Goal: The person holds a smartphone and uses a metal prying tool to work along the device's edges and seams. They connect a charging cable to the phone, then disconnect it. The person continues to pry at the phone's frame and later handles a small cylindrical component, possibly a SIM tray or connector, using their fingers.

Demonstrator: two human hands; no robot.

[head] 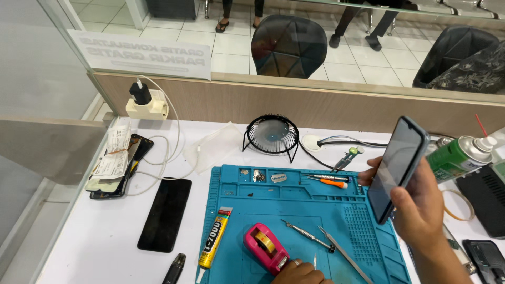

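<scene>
- head view: the right hand [421,210] is raised over the right edge of the blue mat [294,210], its grip wrapped around a phone [395,168] in a blue case, fingers along the far edge and thumb on the near edge.
- the phone is tilted, dark screen facing the camera, well above the mat and in front of a green spray can [456,156].
- the left hand [301,272] shows only at the bottom edge, low over the mat; its fingers pinch a thin pointed tool [315,261], though most of the hand is cut off.
- just left of that hand lies a pink tape dispenser [264,246], and further left a yellow glue tube [213,237] at the mat's left edge.
- on the mat near the left hand lie tweezers [344,254] and a metal pick [309,236], side by side at a slant.
- an orange screwdriver [329,182] rests in the mat's top tray.
- on the white bench [94,247], left of the mat, a black phone [165,213] lies face up; a stack of screens [117,165] with paper labels lies further left.
- a small black fan [273,135] stands behind the mat.
- a charger [140,93] sits in a socket on the back ledge, its white cable [171,152] looping down onto the bench.
</scene>
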